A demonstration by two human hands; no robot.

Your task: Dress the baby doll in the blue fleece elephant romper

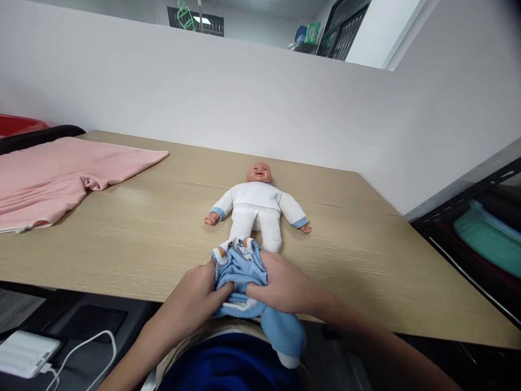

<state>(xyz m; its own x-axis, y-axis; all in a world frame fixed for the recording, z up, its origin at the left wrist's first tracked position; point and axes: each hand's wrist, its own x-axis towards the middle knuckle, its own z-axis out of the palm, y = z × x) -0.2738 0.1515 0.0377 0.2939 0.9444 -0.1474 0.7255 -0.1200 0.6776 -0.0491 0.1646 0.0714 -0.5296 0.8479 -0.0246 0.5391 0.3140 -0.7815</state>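
A baby doll lies on its back on the wooden table, head toward the wall and arms spread. It wears a white top with blue cuffs, and its legs are white. At the table's front edge, my left hand and my right hand grip a small light-blue doll garment from both sides, thumbs inside its bunched fabric. White and orange trim shows at its far end, by the doll's lower legs. One blue leg or sleeve with a white end hangs below my right hand. The doll's feet are hidden behind the garment.
On the left of the table lies a pink cloth garment, with a red container behind it. A white power bank with a cable sits at lower left. Folded teal cloth rests on a black rack at right.
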